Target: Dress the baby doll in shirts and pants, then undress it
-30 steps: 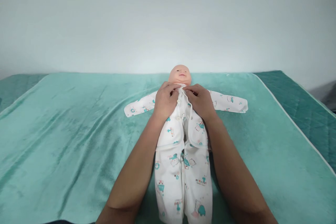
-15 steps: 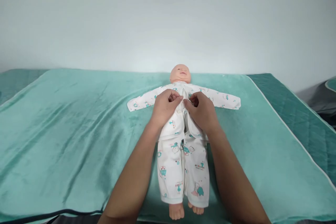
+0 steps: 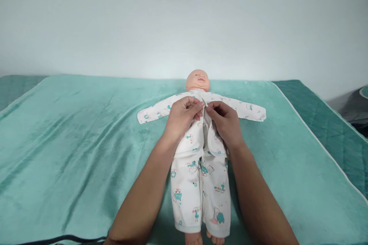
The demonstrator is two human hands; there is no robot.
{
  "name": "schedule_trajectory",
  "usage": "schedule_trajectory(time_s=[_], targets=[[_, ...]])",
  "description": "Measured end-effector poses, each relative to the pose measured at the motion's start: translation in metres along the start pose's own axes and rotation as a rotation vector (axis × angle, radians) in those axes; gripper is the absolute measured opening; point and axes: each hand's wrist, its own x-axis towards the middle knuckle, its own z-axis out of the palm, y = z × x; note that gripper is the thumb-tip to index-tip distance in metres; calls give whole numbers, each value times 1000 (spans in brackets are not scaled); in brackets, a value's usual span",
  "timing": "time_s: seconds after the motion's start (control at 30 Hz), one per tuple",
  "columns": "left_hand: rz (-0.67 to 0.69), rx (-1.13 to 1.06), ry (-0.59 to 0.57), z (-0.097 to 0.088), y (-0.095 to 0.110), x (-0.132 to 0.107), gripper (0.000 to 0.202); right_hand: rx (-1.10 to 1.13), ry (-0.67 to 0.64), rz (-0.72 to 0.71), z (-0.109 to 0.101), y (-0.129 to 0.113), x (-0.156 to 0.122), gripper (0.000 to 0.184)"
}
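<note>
A baby doll (image 3: 197, 80) lies on its back, head away from me, arms spread wide. It wears a white printed jacket (image 3: 188, 141) and matching trousers (image 3: 186, 195). Over the chest, my left hand (image 3: 185, 113) pinches one front edge of the jacket between thumb and fingers. My right hand (image 3: 224, 118) pinches the opposite front edge, close beside the left. Below my fingers the jacket front hangs apart, and a small button (image 3: 200, 124) shows on the left side. Whether a button sits between my fingertips is hidden.
A green plush blanket (image 3: 86, 141) with soft folds lies under the doll. Darker quilted cloth (image 3: 324, 115) shows at the right, and a pale wall (image 3: 172, 23) rises behind. A dark cord (image 3: 66, 238) runs along the near left edge.
Both hands have shifted slightly to the right, still pinching the jacket edges. The right front flap is folded back a little more, and the button below shows more clearly.
</note>
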Motion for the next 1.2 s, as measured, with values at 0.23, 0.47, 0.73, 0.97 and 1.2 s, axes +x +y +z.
schedule_trajectory(time_s=[0.23,0.47,0.73,0.97,1.2], targets=[[-34,2,-103,-7,-5,4,13,16,13,-44,3,8,-1,17],[-30,-7,-99,-7,-8,4,13,19,-8,1,0,6,-1,21],[-21,-56,-75,-3,-10,1,20,-37,-134,18,-1,4,-1,31],[-32,42,-60,-1,-8,-1,28,-196,-155,-20,-3,2,-4,30],[-34,118,-42,-3,-7,-1,14,-264,-173,-69,-2,2,-5,37]])
